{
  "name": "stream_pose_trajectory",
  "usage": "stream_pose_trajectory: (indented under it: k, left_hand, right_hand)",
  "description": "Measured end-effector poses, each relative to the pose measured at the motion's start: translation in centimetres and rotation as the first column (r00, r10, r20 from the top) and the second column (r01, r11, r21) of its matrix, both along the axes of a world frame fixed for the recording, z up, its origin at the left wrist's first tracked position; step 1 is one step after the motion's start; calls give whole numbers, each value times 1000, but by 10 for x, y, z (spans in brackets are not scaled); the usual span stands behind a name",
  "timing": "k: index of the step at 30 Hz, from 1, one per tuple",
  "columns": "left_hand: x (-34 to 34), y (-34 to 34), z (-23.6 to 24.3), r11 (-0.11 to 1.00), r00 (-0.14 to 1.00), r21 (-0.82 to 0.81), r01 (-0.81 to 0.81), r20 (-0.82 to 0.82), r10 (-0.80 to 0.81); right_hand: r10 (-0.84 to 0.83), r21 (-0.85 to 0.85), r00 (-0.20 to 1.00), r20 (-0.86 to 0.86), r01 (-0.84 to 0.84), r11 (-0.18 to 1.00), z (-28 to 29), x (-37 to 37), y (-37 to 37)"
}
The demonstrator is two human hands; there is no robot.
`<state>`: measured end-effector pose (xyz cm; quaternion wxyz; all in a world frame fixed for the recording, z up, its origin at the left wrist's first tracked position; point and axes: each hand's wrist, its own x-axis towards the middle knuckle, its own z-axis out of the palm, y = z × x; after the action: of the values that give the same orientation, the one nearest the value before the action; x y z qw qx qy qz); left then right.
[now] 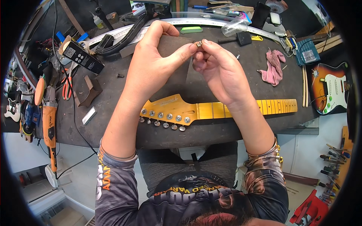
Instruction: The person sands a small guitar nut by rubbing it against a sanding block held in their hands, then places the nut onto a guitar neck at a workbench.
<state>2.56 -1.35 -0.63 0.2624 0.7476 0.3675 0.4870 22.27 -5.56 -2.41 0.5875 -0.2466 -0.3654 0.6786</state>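
Above the bench, both my hands are raised and close together. A small brass-coloured piece is pinched between the thumb and fingers of my right hand; its exact kind is too small to make out. My left hand curls its fingers over the upper edge of a dark brown sheet, which looks like sandpaper. The left thumb tip meets the small piece. Below my hands lies a guitar neck, its headstock with tuning pegs to the left and its fretboard to the right, partly covered by my right forearm.
An orange angle grinder, red-handled pliers and a black box are at left. Behind my hands curves a metal ruler. To the right lie a pink cloth, a black mallet-like head and a sunburst guitar body.
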Motion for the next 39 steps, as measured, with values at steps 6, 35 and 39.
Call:
stream_pose_trajectory:
  k: [6,35,39]
  left_hand:
    - [2,-4,4,997,1000,-83,-1,23,3]
    - [-4,-5,8,884,916,-274,379,250,-315]
    - [-12,8,-1,844,788,-240,480,540,-295]
  right_hand:
    - [5,-45,1000,-30,-7,999,0,0,0]
    - [-506,557,707,494,190,808,14,-3,-3]
    - [-285,376,902,325,153,914,14,6,1]
